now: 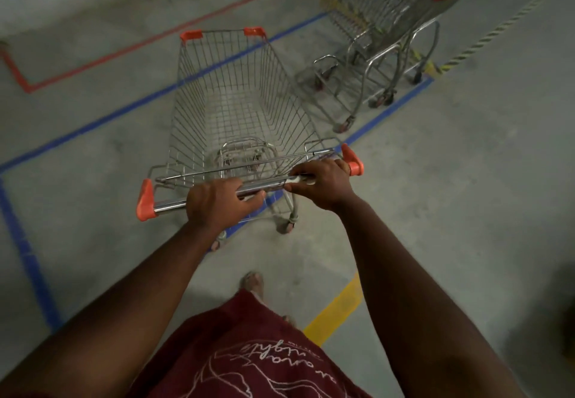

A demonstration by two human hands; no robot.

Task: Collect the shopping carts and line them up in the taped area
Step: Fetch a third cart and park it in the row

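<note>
While you steer from behind, both hands are on the handle bar [217, 196] of the shopping cart [236, 111]. Left hand [214, 203]: grip closed, fingers wrapped round the bar left of centre. Right hand [323, 181]: grip closed round the bar near its orange end cap [353, 161].

Cart position: basket is empty, nose pointing up and away from you. It straddles the near edge of the blue tape [385, 111] outline; front sits inside the rectangle, rear wheels about on the line.

Parked carts [382, 40] stand nested to the right and further ahead, inside the same blue outline, apart from yours. A red tape [149, 40] outline lies beyond on the left, a yellow strip [336, 307] near your foot.

Step in hand, as I judge it: delivery of one collected cart into the taped area, not yet lined up.

Next move likely calls for swinging the nose right, squaring it behind the parked row, then pushing straight so the basket nests. Watch the rear wheels clearing the tape.
</note>
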